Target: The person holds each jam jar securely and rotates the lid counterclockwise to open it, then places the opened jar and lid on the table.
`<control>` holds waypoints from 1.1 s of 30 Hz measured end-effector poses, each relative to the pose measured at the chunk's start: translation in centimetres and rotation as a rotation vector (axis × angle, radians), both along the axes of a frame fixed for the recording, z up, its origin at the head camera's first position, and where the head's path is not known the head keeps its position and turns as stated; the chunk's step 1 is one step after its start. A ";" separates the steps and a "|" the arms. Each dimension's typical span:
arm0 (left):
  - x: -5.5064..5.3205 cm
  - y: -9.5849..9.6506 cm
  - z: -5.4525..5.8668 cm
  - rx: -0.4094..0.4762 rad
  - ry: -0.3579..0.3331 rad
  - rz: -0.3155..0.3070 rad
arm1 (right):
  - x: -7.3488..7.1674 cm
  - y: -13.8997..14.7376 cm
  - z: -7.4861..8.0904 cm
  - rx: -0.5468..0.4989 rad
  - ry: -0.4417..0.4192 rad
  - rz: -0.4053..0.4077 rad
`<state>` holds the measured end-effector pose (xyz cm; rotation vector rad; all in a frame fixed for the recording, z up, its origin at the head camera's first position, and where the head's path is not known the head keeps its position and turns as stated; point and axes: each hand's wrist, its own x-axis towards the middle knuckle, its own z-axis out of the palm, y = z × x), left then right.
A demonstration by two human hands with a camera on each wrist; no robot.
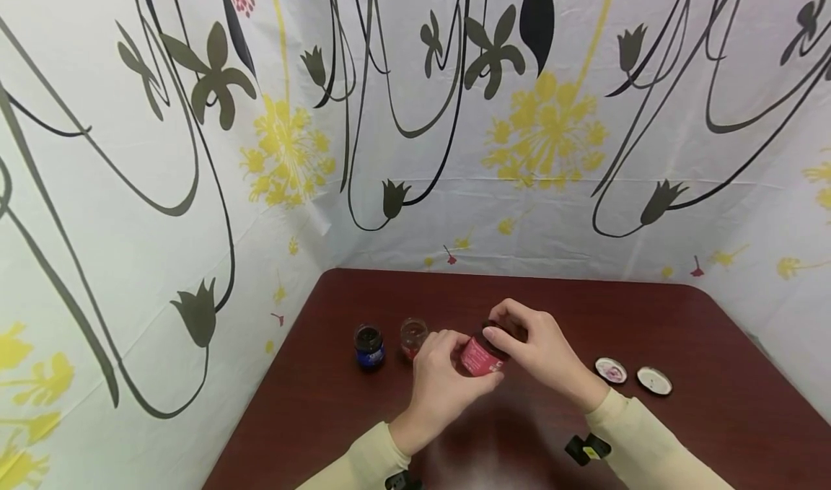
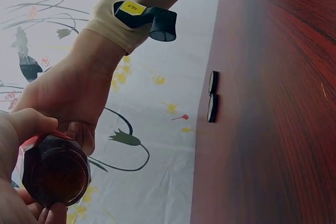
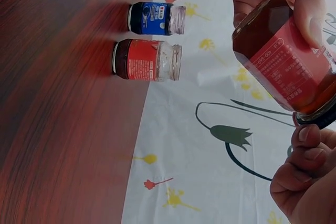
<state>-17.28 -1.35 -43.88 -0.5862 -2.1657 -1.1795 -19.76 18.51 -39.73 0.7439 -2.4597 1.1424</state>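
A glass jar with a pink-red label [image 1: 480, 357] and dark contents is held above the table, tilted. My left hand [image 1: 443, 383] grips its body, thumb along the label. At the top end, the fingers and thumb of my right hand [image 1: 537, 346] pinch the dark lid [image 3: 318, 115], which sits on the jar. In the left wrist view the jar's round glass base [image 2: 59, 177] faces the camera. To the left stand two lidless jars, one with a blue label [image 1: 370, 347] and one with a red label [image 1: 412, 337]; the left hand partly hides the red one.
Two loose lids lie on the right of the dark red table [image 1: 584, 309], a stained one [image 1: 611, 370] and a whiter one [image 1: 654, 381]. A patterned cloth [image 1: 415, 151] hangs behind and beside the table.
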 end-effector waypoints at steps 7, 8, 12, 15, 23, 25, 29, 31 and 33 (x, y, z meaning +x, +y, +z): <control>0.1 0.0 0.1 0.000 -0.001 -0.009 | 0.1 0.3 0.1 0.012 -0.017 0.042; 0.1 0.0 0.1 0.003 -0.004 -0.012 | 0.1 0.3 0.2 0.010 -0.019 0.050; 0.2 0.0 0.1 0.015 -0.018 -0.021 | 0.0 0.4 0.2 0.006 -0.026 0.080; 0.2 0.0 0.1 0.020 -0.021 -0.024 | 0.0 0.5 0.2 0.004 -0.030 0.101; 0.3 0.0 0.1 0.011 -0.023 -0.030 | 0.0 0.7 0.5 0.004 -0.040 0.145; 0.3 0.0 0.1 0.010 -0.026 -0.033 | 0.0 0.7 0.5 0.003 -0.041 0.153; 0.4 -0.1 0.1 0.014 -0.036 -0.038 | -0.1 0.7 0.5 0.009 -0.042 0.165; 0.4 -0.1 0.0 0.016 -0.041 -0.040 | 0.0 0.8 0.5 0.010 -0.043 0.173; 0.4 -0.1 0.0 0.016 -0.044 -0.045 | 0.0 0.8 0.5 0.017 -0.041 0.170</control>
